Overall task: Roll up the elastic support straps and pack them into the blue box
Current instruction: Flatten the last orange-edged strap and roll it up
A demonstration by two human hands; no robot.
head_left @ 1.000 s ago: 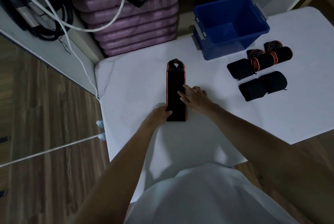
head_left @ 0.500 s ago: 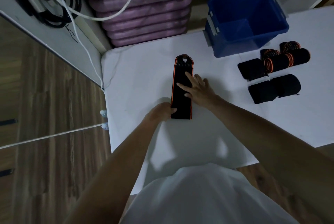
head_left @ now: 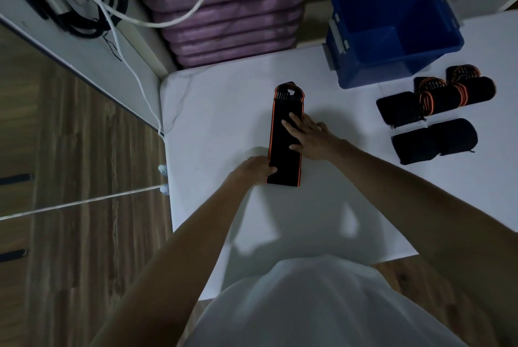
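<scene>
Flat strap [head_left: 284, 147] mid-table, near and left of blue box [head_left: 392, 35]. Left hand [head_left: 252, 171] gripping its near end; right hand [head_left: 308, 136] pressing flat, fingers straight.

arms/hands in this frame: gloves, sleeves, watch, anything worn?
Both arms are bare from wrist up to where they leave the view; no sleeves show. The left hand and right hand have no gloves, and no watch, ring or band is visible in this dim light. A white garment covers the torso.
</scene>
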